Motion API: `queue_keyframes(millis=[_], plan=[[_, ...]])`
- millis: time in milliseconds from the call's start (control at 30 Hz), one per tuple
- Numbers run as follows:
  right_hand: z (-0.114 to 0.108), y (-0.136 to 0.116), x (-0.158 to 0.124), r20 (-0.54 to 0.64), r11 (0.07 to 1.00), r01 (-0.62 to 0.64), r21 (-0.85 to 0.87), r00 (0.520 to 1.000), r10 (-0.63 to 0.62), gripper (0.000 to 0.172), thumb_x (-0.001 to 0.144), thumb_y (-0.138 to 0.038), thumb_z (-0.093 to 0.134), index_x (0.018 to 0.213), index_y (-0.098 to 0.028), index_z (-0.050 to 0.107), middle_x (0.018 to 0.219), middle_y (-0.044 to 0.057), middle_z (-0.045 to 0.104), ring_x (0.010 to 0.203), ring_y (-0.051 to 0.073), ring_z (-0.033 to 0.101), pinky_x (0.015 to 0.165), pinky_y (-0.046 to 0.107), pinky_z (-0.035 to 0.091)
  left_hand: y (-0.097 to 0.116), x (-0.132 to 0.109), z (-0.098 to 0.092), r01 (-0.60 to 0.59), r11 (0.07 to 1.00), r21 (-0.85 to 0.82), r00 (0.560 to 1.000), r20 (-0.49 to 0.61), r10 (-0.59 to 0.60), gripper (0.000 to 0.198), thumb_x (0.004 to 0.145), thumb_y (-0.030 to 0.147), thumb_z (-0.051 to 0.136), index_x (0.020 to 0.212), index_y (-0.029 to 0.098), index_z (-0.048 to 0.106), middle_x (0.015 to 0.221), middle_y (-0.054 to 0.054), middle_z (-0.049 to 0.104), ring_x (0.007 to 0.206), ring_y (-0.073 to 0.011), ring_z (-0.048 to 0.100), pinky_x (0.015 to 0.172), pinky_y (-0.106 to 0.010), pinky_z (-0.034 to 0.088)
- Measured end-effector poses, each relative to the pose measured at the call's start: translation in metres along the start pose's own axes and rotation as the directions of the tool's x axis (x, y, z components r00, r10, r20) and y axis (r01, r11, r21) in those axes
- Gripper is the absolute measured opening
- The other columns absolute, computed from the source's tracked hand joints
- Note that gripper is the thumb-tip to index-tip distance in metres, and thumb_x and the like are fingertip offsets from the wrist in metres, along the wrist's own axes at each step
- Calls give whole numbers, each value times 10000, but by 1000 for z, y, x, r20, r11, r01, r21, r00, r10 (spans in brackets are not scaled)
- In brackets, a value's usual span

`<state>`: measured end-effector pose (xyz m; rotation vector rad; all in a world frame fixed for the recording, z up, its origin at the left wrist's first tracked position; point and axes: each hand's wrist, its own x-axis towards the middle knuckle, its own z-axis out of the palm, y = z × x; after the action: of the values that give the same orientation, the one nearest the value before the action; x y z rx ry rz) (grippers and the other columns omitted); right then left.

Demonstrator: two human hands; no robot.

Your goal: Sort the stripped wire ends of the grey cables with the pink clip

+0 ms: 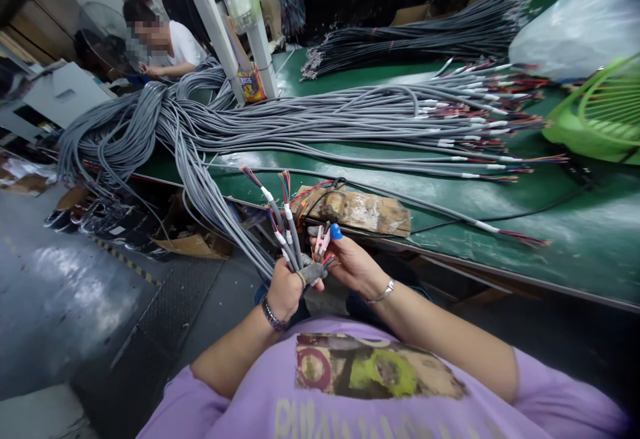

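At a green workbench point(575, 239), a bundle of grey cables point(293, 246) is gripped in the closed left hand point(284, 290), just above the lap. Its stripped ends are fanned upward, apparently so that the coloured wires point(285, 186) are kept apart and within reach. A few thin wire ends point(323, 239) are pinched between thumb and fingertip of the right hand point(353, 262), which is held against the bundle. A blue fingertip cover point(336, 231) is worn there, seemingly for grip or protection. The bundle is trailed down from the bench edge, where a far larger heap of grey cables point(350, 116) is laid lengthwise, ends turned to the right. A taped cardboard pad point(360, 211) is fixed at that edge, perhaps to spare the sheaths. Beyond, dark cables point(425, 36), a plastic bag point(580, 26) and a green fan guard point(600, 112) are seen, and a co-worker point(175, 46) is bent over the far end.
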<state>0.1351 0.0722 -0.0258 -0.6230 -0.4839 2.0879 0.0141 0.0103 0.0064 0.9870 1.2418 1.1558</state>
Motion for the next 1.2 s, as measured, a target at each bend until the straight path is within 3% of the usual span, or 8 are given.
queue_keyframes(millis=[267,367,533,667,767,833,1200], plan=[[-4,-2,-9,59,998,-62,-24,996,63,471,752,-645,616,802,-178,649,770,49,680,615,128,587,601,256,490,-4,-5,-5,9,1000,-18,1000,3,-9,246,687,305,716,537,148,600,463,-19,600,455,-119,520,524,-253,387],[-10,-2,-19,124,990,-100,-95,986,111,539,699,-681,639,850,-164,654,785,54,664,636,128,588,597,248,482,-12,-11,-10,-8,1000,5,1000,-23,9,259,685,348,733,571,156,601,498,-18,619,482,-126,541,546,-256,405],[-11,2,-37,159,931,30,-364,987,30,415,639,-506,789,812,-166,626,648,-8,606,568,113,542,571,243,431,-15,-17,-12,-90,990,113,994,-52,96,303,737,407,693,569,164,630,546,-34,638,542,-147,572,589,-271,436],[-1,-3,-44,184,837,124,-533,983,-29,325,703,-444,756,749,-166,594,602,-5,626,557,127,562,562,251,395,-4,-15,-14,-92,964,250,993,91,72,356,746,424,688,521,154,630,547,-47,637,569,-148,572,607,-264,441],[5,-8,-46,210,815,122,-566,978,-1,340,688,-461,757,703,-172,580,576,-6,629,534,131,561,549,256,396,0,-11,-17,-30,964,263,976,214,-28,343,718,441,710,566,138,654,533,-47,632,540,-149,570,565,-257,435],[6,-10,-47,209,810,117,-575,978,7,341,685,-462,757,687,-172,577,584,-5,633,541,130,563,559,257,402,0,-10,-19,-4,969,245,969,239,-56,339,701,449,721,593,133,662,538,-46,634,523,-149,567,554,-262,439],[3,-1,-43,78,813,160,-560,987,-140,335,660,-450,772,672,-172,586,563,-26,549,525,100,445,516,236,356,-12,-14,-12,-87,980,181,994,-52,98,354,741,450,684,540,161,644,541,-43,626,565,-152,578,569,-257,434]])
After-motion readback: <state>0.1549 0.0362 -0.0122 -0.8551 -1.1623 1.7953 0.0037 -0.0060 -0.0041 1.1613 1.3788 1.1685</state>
